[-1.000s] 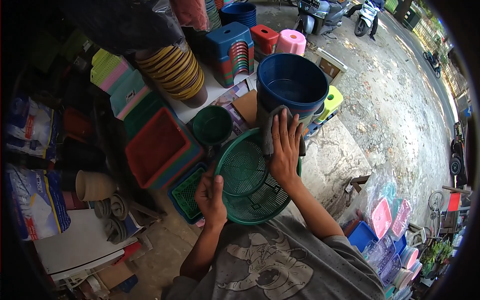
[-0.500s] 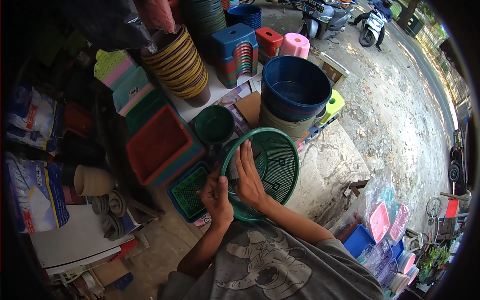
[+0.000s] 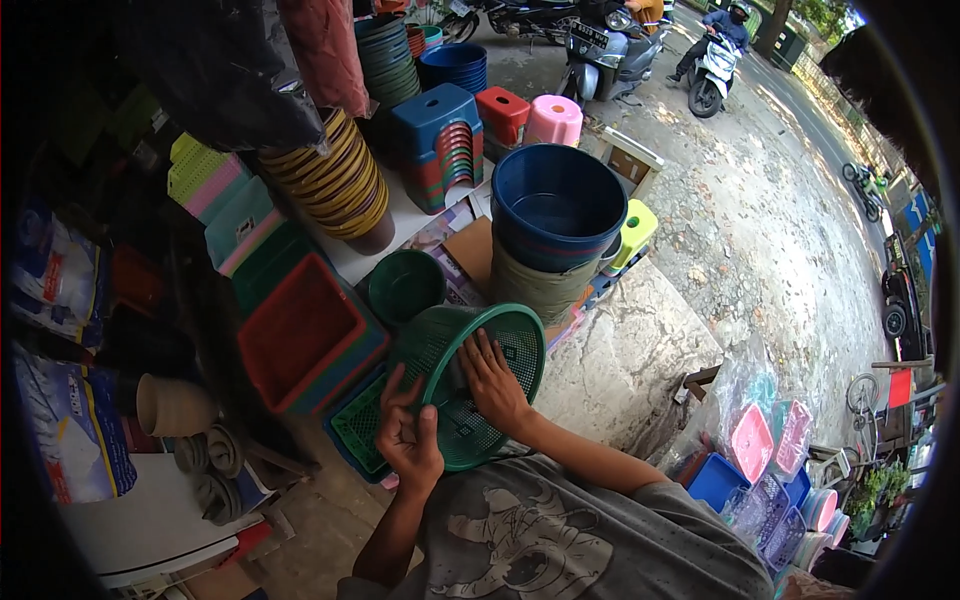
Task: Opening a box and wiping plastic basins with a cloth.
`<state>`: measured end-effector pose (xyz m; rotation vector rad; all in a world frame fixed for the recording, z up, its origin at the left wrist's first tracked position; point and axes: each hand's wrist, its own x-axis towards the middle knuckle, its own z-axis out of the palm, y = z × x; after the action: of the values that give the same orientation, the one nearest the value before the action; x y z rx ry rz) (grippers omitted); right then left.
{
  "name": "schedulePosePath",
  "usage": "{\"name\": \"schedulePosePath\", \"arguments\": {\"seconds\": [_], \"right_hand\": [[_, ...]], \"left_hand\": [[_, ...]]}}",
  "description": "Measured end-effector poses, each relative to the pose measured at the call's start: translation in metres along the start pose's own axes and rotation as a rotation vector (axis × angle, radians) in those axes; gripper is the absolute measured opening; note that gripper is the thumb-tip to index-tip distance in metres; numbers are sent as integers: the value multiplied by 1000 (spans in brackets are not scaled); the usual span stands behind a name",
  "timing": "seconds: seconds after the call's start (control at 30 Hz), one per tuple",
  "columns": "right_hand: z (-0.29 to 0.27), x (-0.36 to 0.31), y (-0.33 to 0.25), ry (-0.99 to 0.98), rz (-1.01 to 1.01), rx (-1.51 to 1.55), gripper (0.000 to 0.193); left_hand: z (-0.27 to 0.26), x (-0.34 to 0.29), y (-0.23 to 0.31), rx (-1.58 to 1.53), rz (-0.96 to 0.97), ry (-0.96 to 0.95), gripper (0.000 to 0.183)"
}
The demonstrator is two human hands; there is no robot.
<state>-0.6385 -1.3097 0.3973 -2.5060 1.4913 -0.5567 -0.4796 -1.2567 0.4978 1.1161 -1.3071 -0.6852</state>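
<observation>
A round green perforated plastic basket [image 3: 418,342] is tilted on its side in front of my chest, its mouth turned toward the right. My left hand [image 3: 410,440] is at the basket's near left side, thumb up by the rim and fingers curled against the outer wall. Inside the basket, my right hand [image 3: 492,385] lies flat on the inner wall with fingers stretched out. Just beyond the basket is a dark green basin [image 3: 405,286]. To its left, a green slotted tray [image 3: 357,425] sits partly behind my left hand.
Red rectangular tubs [image 3: 302,335] are stacked at left. Ahead stand a large dark blue tub [image 3: 560,205], stacked brown pots [image 3: 335,185] and blue stools [image 3: 435,130]. Pink baskets [image 3: 753,440] lie at lower right. A person rides a white scooter [image 3: 712,75] beyond.
The basket has turned and tilted, so more of its outer wall shows. My right hand's fingers have spread apart along the inside. The person on the scooter appears nearer.
</observation>
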Motion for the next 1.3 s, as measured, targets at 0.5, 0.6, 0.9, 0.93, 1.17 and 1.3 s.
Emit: {"name": "schedulePosePath", "arguments": {"seconds": [0.5,0.6,0.9,0.93,1.17,1.3], "right_hand": [[-100,6,-21,-216,585,1503,46],[-121,5,-5,187,29,516,56],[-60,-26,1,-36,-108,269,79],[-55,-32,-5,-133,-105,357,77],[-84,-42,-37,-594,130,904,66],[-105,-40,-31,-375,-188,655,63]], "left_hand": [[27,-4,-21,-6,95,-36,36],[25,-4,-17,-16,72,-10,36],[28,-12,-4,-77,-4,18,39],[24,-10,-6,-75,0,23,39],[3,3,-21,-88,-187,190,33],[-11,19,-47,-496,-496,491,30]]}}
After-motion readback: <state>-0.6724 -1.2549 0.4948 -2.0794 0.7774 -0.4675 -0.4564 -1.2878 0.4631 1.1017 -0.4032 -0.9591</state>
